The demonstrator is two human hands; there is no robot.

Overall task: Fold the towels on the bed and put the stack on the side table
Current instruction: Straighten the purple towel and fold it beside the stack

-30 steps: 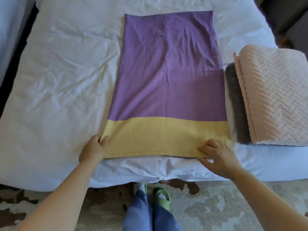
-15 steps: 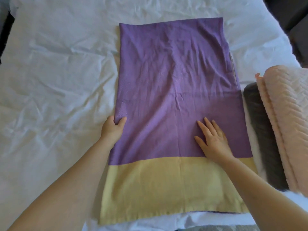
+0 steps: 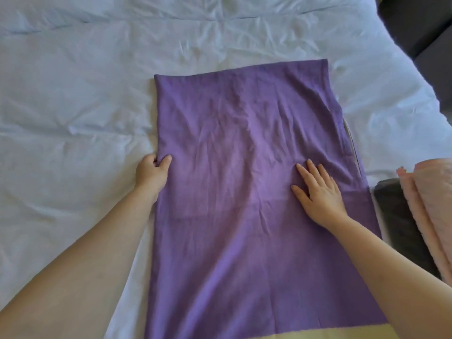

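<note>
Nearest the person, a yellow band [image 3: 318, 335] closes the purple towel [image 3: 244, 155], which lies flat and lengthwise on the bed [image 3: 73, 106], running away from both forearms. The left hand [image 3: 151, 174] sits at the towel's left edge, fingers curled over it and thumb on top, pinching the cloth. The right hand [image 3: 318, 189] lies palm down on the towel's right half, fingers straight and spread, pressing it flat. Shallow creases fan out beyond the right hand's fingertips and between the two hands. Judgement: the step in hand is smoothing before the next fold. It would be done well by sweeping the flat hand outward toward the far edge while the pinching hand holds the side taut, then checking that the side edges run parallel. To the right of the right hand, a folded pink towel [image 3: 430, 216] rests on a folded grey towel [image 3: 401, 228], just beside the purple one. Beyond both hands the white bedding is rumpled. Dark furniture [image 3: 420, 25] stands past the bed's far right corner. No side table is in view.
</note>
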